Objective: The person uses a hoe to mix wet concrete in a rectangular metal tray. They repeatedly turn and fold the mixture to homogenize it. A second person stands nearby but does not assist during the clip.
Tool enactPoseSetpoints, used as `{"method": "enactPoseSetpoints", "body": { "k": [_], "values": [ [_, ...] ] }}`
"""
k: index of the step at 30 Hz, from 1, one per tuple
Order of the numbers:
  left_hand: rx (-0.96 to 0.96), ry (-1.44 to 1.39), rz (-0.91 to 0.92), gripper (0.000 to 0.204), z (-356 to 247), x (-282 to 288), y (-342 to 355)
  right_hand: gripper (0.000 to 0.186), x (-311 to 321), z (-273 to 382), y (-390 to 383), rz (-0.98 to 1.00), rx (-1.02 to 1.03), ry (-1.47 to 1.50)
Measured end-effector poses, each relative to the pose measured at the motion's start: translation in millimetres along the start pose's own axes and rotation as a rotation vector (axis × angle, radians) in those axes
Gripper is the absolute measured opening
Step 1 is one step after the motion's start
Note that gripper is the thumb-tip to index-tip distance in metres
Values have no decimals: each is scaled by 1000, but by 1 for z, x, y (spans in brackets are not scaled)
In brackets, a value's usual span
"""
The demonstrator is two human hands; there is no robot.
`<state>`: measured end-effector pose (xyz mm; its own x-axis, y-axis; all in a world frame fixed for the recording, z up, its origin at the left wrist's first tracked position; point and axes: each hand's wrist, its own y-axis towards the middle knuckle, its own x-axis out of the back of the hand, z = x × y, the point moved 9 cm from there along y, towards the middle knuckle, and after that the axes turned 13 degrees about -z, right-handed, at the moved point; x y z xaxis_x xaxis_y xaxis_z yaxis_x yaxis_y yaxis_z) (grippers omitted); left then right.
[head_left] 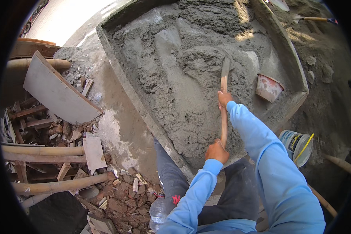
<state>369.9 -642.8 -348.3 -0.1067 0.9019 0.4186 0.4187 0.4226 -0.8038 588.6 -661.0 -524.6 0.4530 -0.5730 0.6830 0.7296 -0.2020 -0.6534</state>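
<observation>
Both of my hands are wrapped round one long wooden-handled tool (pixel 224 84). My right hand (pixel 224 100) grips the shaft about midway, and my left hand (pixel 217 151) is closed near its lower end, close to my legs. The far end of the shaft goes into wet grey mortar (pixel 191 70), so the tool's head is hidden. The mortar lies in lumps and smoothed streaks inside a large shallow mixing trough (pixel 123 80) with low walls. To the right of my right hand, a stained pinkish bucket (pixel 270 88) leans tilted in the trough.
A white pail with a yellow handle (pixel 296 145) stands outside the trough at right. Left are bamboo poles (pixel 62 184), a curved board (pixel 60 87) and brick rubble (pixel 124 199). A clear plastic bottle (pixel 158 213) is beside my leg. Another wooden-handled tool (pixel 316 18) lies far right.
</observation>
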Motion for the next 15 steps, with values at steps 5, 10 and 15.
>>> {"method": "enactPoseSetpoints", "body": {
  "k": [5, 10, 15],
  "values": [
    [-30, 44, 22, 30, 40, 36, -98, 22, 33, -64, -107, 81, -225, 111],
    [-134, 94, 173, 31, 116, 114, -198, 20, 52, -97, -261, 70, -330, 467],
    [-192, 76, 433, 40, 217, 206, -252, 24, 25, -121, -429, 60, -698, 676]
  ]
}}
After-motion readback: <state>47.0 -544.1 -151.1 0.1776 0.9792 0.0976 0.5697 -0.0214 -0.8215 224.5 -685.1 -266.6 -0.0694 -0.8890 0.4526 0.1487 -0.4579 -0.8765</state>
